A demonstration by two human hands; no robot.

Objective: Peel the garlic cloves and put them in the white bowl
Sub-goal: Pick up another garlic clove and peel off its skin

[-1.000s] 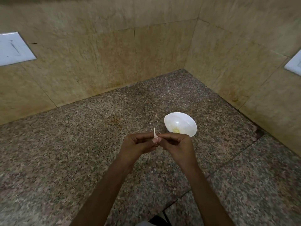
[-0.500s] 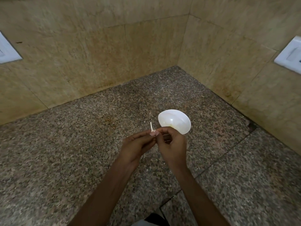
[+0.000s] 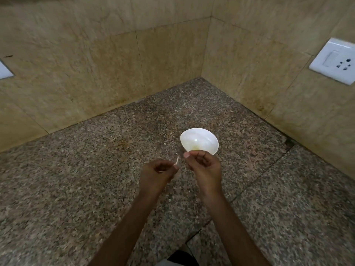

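Farthest left, a white switch plate (image 3: 4,72) is cut off at the edge of view on the beige tiled wall (image 3: 76,64), which runs back to a corner and returns along the right side. Below it lies the speckled granite table (image 3: 67,189), with a rusty stain (image 3: 123,144) toward its middle. Left of centre, the left hand (image 3: 156,173) is raised over the table with its fingers curled in. Its thumb and forefinger pinch a thin pale sliver of garlic peel (image 3: 177,161) that sticks up past the fingertips. Near it but apart, the right hand (image 3: 205,167) is held a little higher, fingers curled toward the palm and the thumb tip against the forefinger. Whether a garlic clove sits inside that curl I cannot tell, since the fingers hide it. Directly beyond the right hand stands the white bowl (image 3: 201,137) on the table, its near rim covered by the fingertips. A faint yellowish patch (image 3: 195,147) shows at its bottom, too blurred to name as garlic. Farther right, a seam (image 3: 259,179) crosses the table, and a white socket plate (image 3: 333,60) with a switch and pin holes is set in the right stretch of wall.
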